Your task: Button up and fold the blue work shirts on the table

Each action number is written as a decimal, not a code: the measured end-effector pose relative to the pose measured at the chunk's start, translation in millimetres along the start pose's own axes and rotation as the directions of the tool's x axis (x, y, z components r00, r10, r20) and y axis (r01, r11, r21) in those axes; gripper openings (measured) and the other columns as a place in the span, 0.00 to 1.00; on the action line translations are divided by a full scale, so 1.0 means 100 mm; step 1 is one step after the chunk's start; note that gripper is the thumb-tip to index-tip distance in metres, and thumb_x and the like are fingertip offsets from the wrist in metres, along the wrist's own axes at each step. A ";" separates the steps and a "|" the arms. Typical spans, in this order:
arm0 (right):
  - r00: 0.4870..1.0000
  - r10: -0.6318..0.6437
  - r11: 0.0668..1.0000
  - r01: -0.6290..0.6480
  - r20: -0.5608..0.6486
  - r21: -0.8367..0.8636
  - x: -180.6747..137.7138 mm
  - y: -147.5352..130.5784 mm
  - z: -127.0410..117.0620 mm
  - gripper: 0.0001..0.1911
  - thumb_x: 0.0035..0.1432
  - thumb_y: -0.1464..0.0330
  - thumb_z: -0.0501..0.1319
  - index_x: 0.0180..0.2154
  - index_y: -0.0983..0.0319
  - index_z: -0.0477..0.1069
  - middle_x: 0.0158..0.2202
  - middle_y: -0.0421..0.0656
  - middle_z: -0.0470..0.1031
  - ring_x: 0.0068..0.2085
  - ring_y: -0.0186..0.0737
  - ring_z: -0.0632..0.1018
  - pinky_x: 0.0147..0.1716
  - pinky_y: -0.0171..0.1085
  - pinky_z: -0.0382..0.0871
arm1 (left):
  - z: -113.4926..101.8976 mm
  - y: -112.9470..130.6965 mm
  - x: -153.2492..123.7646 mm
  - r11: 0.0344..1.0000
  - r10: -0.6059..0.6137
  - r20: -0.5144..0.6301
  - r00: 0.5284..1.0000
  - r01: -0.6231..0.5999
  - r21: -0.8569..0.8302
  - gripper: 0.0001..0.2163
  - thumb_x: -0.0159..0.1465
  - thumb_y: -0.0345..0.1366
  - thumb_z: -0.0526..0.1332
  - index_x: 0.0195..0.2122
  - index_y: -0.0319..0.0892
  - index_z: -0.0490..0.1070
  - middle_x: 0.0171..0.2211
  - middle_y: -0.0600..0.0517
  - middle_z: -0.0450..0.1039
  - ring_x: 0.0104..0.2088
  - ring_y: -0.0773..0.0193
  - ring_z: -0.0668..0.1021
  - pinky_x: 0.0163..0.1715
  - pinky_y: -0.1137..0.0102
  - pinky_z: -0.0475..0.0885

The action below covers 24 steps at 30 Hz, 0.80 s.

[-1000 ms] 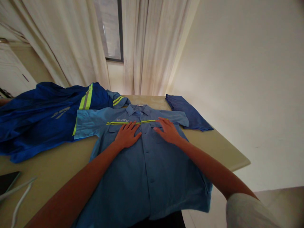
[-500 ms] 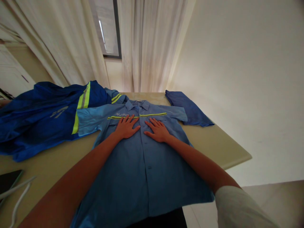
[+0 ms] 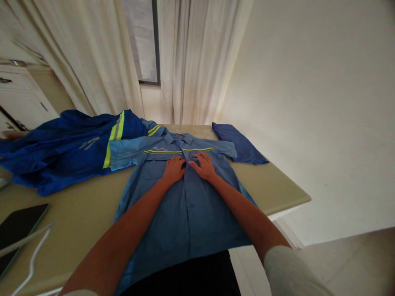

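A short-sleeved blue work shirt (image 3: 166, 218) lies face up, collar away from me, with a yellow stripe and lettering across the chest. Its hem hangs over the table's near edge. My left hand (image 3: 175, 169) is at the front placket below the stripe, its fingers curled onto the cloth at the button edge. Just across the placket, my right hand (image 3: 203, 165) rests on the shirt's right chest, thumb stretched toward the opening and fingers slightly bent. A small dark gap shows in the placket beside my left fingertips.
A darker blue garment with reflective bands (image 3: 74, 152) lies heaped at left, touching the shirt's sleeve. Folded navy cloth (image 3: 240, 144) is at back right. A dark tablet (image 3: 21, 226) and white cable (image 3: 32, 263) occupy the near left. The table's corner (image 3: 308, 199) is at right.
My left hand has gone from lying flat with spread fingers to curled at the placket. The right hand's fingers have drawn closer together. The shirt's hem sits slightly higher in view.
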State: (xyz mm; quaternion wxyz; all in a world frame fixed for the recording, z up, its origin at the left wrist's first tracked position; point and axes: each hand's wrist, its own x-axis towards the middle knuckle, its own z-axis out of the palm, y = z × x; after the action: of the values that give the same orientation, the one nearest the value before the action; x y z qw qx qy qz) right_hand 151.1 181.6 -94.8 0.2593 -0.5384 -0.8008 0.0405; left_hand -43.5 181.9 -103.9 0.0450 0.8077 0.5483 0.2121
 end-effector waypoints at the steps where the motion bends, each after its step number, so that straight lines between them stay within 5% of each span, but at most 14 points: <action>1: 0.999 0.041 0.999 -0.041 -0.011 0.010 0.01 -0.07 0.00 0.25 0.72 0.49 0.58 0.57 0.60 0.76 0.56 0.50 0.79 0.59 0.48 0.76 0.62 0.44 0.65 | 0.01 0.00 -0.01 1.000 -0.006 -0.006 1.000 0.006 0.002 0.15 0.69 0.38 0.59 0.52 0.45 0.80 0.54 0.43 0.78 0.55 0.47 0.77 0.55 0.55 0.73; 5: 0.978 0.191 0.982 -0.190 0.080 -0.014 0.10 -0.35 0.07 0.19 0.67 0.51 0.64 0.42 0.60 0.80 0.45 0.50 0.82 0.48 0.48 0.80 0.49 0.41 0.72 | 0.04 -0.08 -0.01 0.999 0.016 -0.007 1.000 -0.016 -0.035 0.14 0.67 0.32 0.58 0.50 0.44 0.81 0.48 0.43 0.78 0.51 0.52 0.78 0.56 0.60 0.72; 9: 0.962 0.264 0.964 -0.261 0.070 -0.047 0.14 -0.46 0.16 0.14 0.65 0.56 0.64 0.41 0.59 0.80 0.45 0.51 0.81 0.48 0.50 0.81 0.45 0.41 0.72 | 0.05 -0.16 0.01 0.991 0.052 0.024 0.998 -0.048 -0.125 0.16 0.68 0.30 0.57 0.52 0.43 0.81 0.48 0.44 0.78 0.50 0.55 0.79 0.55 0.62 0.73; 15: 0.978 0.208 0.975 -0.210 0.028 0.070 0.09 -0.27 0.19 0.09 0.65 0.68 0.60 0.38 0.60 0.80 0.39 0.46 0.83 0.41 0.44 0.81 0.44 0.38 0.71 | 0.02 -0.17 -0.04 0.991 -0.056 -0.041 0.998 0.050 -0.124 0.11 0.70 0.36 0.60 0.47 0.41 0.80 0.45 0.43 0.78 0.48 0.52 0.79 0.55 0.60 0.73; 19: 0.987 0.160 0.958 -0.153 -0.009 0.243 0.09 -0.20 0.23 0.09 0.64 0.68 0.61 0.41 0.60 0.80 0.34 0.41 0.82 0.35 0.40 0.80 0.39 0.35 0.71 | -0.02 -0.13 -0.08 0.988 -0.011 -0.058 0.998 0.002 -0.155 0.07 0.70 0.33 0.60 0.44 0.43 0.77 0.42 0.46 0.79 0.46 0.54 0.79 0.52 0.60 0.73; 24: 0.991 0.132 0.963 -0.126 -0.008 0.237 0.08 -0.23 0.26 0.14 0.62 0.68 0.63 0.47 0.61 0.82 0.34 0.42 0.82 0.35 0.40 0.79 0.42 0.37 0.71 | -0.02 -0.11 -0.09 0.984 -0.003 -0.075 0.997 -0.011 -0.179 0.08 0.69 0.30 0.57 0.45 0.43 0.76 0.44 0.45 0.79 0.47 0.54 0.79 0.52 0.61 0.74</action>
State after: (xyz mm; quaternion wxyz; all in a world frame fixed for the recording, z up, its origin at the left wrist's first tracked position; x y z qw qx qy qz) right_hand 117.5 185.0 -106.7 0.3276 -0.5551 -0.7505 0.1459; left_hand -57.0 177.5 -108.2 0.0964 0.7928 0.5268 0.2910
